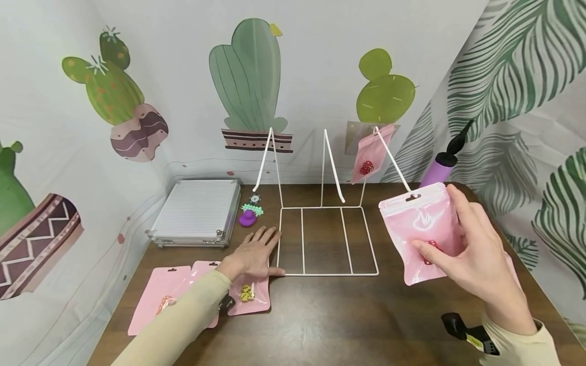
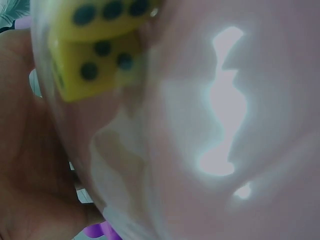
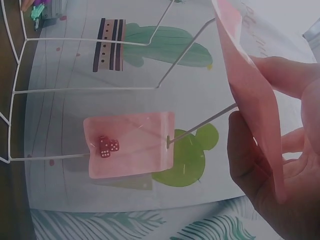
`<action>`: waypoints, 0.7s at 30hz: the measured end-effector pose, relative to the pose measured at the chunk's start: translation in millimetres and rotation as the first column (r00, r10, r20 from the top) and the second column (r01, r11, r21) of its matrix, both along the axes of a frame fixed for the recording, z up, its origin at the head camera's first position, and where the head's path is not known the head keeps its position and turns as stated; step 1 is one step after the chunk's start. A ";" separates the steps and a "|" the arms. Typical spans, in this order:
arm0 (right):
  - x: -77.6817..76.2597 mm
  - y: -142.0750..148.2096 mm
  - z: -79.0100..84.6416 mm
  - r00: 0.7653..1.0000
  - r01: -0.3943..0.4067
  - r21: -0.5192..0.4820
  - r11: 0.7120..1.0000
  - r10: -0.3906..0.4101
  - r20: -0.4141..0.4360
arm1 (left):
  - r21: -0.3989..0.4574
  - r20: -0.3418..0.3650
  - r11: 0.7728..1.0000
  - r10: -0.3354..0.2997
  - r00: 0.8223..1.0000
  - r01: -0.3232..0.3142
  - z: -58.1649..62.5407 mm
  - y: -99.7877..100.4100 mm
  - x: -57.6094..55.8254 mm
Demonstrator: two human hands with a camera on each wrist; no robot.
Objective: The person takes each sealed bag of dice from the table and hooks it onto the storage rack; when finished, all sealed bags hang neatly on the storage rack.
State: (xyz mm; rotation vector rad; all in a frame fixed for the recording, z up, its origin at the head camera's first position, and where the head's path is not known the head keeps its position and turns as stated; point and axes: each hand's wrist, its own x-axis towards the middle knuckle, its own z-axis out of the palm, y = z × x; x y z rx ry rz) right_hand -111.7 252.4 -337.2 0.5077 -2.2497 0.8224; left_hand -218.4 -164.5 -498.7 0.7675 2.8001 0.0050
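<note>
My right hand (image 1: 478, 249) pinches a pink zip bag (image 1: 423, 218) with red dice in it, thumb in front and fingers behind. The bag's hang hole is right at the front tip of the right prong of a white wire rack (image 1: 331, 275). Farther back on that same prong hangs another pink bag (image 3: 130, 145) with red dice. My left hand (image 1: 254, 254) has its fingers spread, with the thumb at the rack's front left corner. Beneath its palm lies a pink bag with yellow dice (image 2: 95, 65), partly covered by the hand.
Left of the rack are a ribbed silver case (image 1: 194, 208), a purple rubber duck (image 1: 247, 218), a small green item (image 1: 253, 209) and a poker chip (image 1: 255, 199). More pink bags (image 1: 155, 284) lie under my left forearm. A purple pump (image 1: 437, 170) stands back right.
</note>
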 end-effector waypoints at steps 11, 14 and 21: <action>-2.8 -0.2 -3.8 0.998 0.036 0.014 0.999 -0.036 0.049 | 0.015 -0.008 1.000 -0.007 1.000 0.007 1.8 -0.2 3.3; -3.7 -0.5 -5.3 0.998 0.040 0.017 0.999 -0.041 0.048 | 0.016 -0.014 1.000 -0.003 1.000 0.003 1.2 -0.6 2.4; -7.3 -4.1 -8.6 0.994 0.074 0.016 0.997 -0.075 0.078 | 0.000 -0.004 1.000 -0.002 1.000 0.002 2.7 -0.3 3.3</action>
